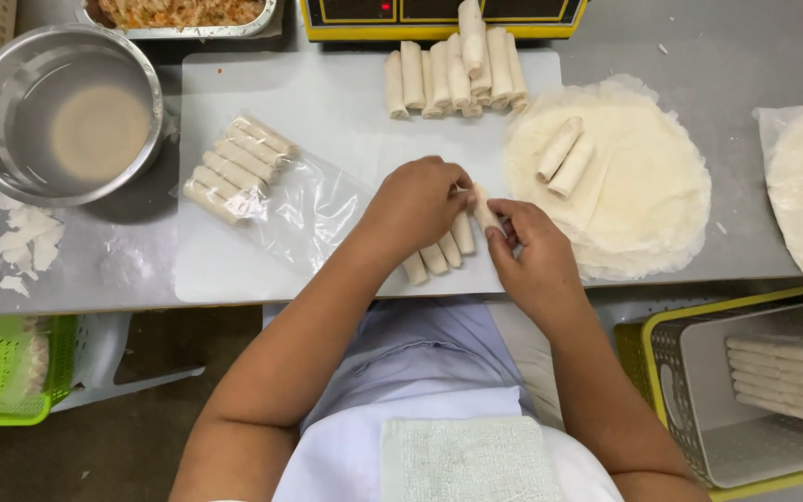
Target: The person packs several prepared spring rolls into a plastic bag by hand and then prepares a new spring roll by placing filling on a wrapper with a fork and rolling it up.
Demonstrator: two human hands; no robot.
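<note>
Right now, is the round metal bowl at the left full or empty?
Nearly empty: the round metal bowl holds only a shallow pale liquid pool, its walls bare.

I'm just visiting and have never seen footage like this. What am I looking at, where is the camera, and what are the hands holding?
One camera, worn on a person's head, looks down at their own bare hands. No machine is involved. The left hand rests on a row of spring rolls on a white board. The right hand holds one roll in its fingers. Nearby lie a bag of rolls, a pile of rolls, round wrappers and a metal bowl.
</note>
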